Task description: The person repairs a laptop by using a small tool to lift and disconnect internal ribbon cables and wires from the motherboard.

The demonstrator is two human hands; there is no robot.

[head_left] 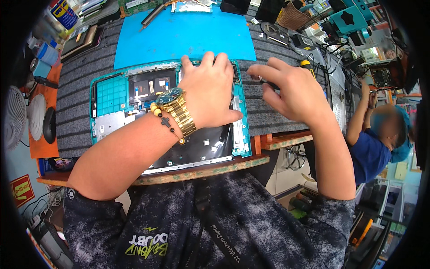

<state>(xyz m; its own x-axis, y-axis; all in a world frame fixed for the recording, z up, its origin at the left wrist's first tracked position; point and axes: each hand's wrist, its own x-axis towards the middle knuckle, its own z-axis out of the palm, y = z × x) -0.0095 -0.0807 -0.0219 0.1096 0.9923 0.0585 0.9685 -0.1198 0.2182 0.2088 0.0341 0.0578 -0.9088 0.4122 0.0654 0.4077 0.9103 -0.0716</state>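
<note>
An opened teal laptop chassis [109,96] lies on the grey striped mat by the bench's front edge. Its inner side faces up, showing black panels and silver plates. Across its right half rests my left hand [208,92], fingers spread and thumb near the right rim; the hand hides the parts beneath it. My right hand [295,92] hovers just right of the chassis, clear of it. Its fingers are curled around a small dark item with a shiny bit near the fingertips, mostly hidden, so its kind does not show.
Beyond the chassis lies a blue work mat [192,33] with a pen-like tool [153,17] on it. A yellow-and-black handle [307,66] is past my right hand. At left are a mouse [49,124] and a fan [14,117]. A person in blue [371,148] works at right.
</note>
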